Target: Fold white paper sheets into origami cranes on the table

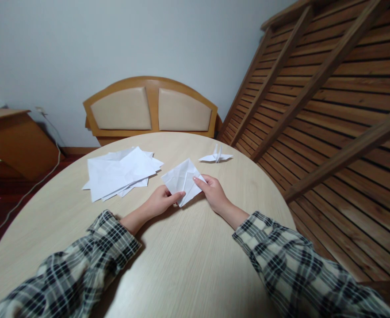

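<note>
Between my hands is a folded piece of white paper (pixel 181 176), roughly diamond-shaped with crease lines across its face. My left hand (pixel 163 199) grips its lower left edge, the thumb lying on top near the bottom corner. On the right edge, my right hand (pixel 214 192) pinches the paper with the thumb on its upper face. The fingers of both hands are mostly hidden beneath it. Just beyond my right hand stands a finished white paper crane (pixel 216 157) with its wings spread.
A loose stack of white paper sheets (pixel 118 174) lies left of my hands on the round wooden table (pixel 181 269). Behind the table is a padded headboard (pixel 153 108). A slatted wooden panel (pixel 330 110) leans at the right. A white cable (pixel 25 194) runs down at left.
</note>
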Motion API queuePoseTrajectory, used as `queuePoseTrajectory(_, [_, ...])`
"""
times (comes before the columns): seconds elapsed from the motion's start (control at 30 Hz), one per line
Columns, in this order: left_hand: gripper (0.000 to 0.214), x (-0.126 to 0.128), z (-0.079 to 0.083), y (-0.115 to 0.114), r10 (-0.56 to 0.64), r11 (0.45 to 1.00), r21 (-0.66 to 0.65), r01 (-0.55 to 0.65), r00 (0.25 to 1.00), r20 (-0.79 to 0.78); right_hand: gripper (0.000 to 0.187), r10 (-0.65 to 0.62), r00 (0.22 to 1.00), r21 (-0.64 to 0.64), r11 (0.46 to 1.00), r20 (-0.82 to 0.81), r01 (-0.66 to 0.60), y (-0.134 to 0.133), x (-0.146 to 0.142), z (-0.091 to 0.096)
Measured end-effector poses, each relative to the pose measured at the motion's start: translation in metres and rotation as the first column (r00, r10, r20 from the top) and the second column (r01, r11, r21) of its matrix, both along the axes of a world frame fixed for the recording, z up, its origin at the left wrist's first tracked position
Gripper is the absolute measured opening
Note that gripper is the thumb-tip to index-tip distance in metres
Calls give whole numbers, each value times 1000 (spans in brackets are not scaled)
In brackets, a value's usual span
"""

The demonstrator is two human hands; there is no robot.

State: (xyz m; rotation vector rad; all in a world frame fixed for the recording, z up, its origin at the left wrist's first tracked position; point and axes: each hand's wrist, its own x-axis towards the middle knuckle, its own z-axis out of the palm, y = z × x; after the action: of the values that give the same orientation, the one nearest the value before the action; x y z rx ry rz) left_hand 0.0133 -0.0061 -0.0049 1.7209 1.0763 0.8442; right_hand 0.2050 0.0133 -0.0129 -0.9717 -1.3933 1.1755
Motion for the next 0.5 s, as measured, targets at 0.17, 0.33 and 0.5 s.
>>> queuePoseTrajectory(0.17, [32, -2, -2, 1, -12, 1000, 27, 12, 1000, -15, 37, -25, 999, -12, 1000, -35, 25, 4, 0, -4])
queuePoseTrajectory(0.33, [35, 0, -2, 1, 1, 1000, 12, -1, 1000, -8, 41, -21, 992, -94, 996, -127, 9, 2, -2, -1])
queuePoseTrajectory(0.5, [35, 2, -3, 3, 35, 999, -22, -33, 996, 79, 35, 77, 973, -155, 982, -218, -112, -5, -11, 1])
